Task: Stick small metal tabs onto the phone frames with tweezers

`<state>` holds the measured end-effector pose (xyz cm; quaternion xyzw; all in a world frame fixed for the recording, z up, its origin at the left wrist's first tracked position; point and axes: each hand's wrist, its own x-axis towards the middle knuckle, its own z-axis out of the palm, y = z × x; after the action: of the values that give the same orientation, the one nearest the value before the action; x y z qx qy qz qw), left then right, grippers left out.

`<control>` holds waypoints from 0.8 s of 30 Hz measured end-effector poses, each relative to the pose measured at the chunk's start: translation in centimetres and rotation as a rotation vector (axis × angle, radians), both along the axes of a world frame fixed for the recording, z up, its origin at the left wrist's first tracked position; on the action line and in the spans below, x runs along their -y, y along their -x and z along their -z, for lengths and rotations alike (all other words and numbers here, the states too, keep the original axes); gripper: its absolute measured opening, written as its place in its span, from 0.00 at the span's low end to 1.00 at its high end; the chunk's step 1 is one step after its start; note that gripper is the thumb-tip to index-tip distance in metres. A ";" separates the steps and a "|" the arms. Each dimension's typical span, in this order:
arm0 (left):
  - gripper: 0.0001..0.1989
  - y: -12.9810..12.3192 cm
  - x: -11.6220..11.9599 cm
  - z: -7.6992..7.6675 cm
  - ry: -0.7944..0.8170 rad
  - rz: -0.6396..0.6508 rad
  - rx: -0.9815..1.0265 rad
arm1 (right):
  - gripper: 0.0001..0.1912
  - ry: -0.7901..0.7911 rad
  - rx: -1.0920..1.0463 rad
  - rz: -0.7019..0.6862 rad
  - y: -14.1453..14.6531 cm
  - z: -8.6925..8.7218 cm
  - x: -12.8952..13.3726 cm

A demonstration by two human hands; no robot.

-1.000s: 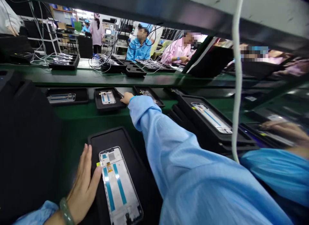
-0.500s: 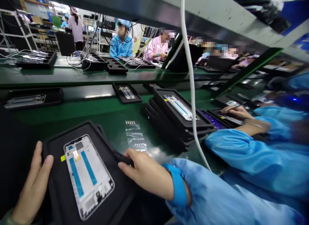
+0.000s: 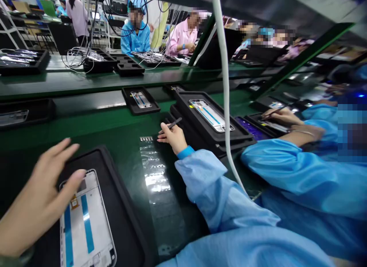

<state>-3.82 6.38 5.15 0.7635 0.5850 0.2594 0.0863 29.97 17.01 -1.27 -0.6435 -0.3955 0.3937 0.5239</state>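
Left hand (image 3: 37, 198) was open, fingers spread, over the top edge of a phone display frame (image 3: 86, 225) lying in a black tray (image 3: 123, 209); contact with the frame was hard to tell. Just right of the tray, a strip of clear film (image 3: 155, 175) lay on the green bench (image 3: 86, 133). Right hand (image 3: 172, 138) was closed around a thin black pen-like tool (image 3: 173, 123), beside stacked black trays (image 3: 243, 135) topped by another frame (image 3: 209, 114). Far right, a co-worker's hand (image 3: 279, 118) held a thin stylus (image 3: 279, 110).
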 end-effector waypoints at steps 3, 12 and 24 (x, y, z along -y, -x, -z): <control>0.28 -4.9 -1.3 -1.4 0.052 0.388 -0.175 | 0.11 0.007 0.009 -0.001 -0.2 1.7 -1.0; 0.33 -14.4 -4.7 2.8 0.349 0.741 -0.465 | 0.11 0.006 0.064 -0.014 -0.2 3.3 -1.7; 0.31 -14.2 -4.6 4.4 0.311 0.784 -0.508 | 0.13 -0.007 0.130 -0.003 0.4 3.2 -1.5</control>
<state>10.35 10.97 0.79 0.9434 0.2882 -0.0774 0.1450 29.57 18.55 -4.43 -0.6654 -0.4311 0.3504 0.4986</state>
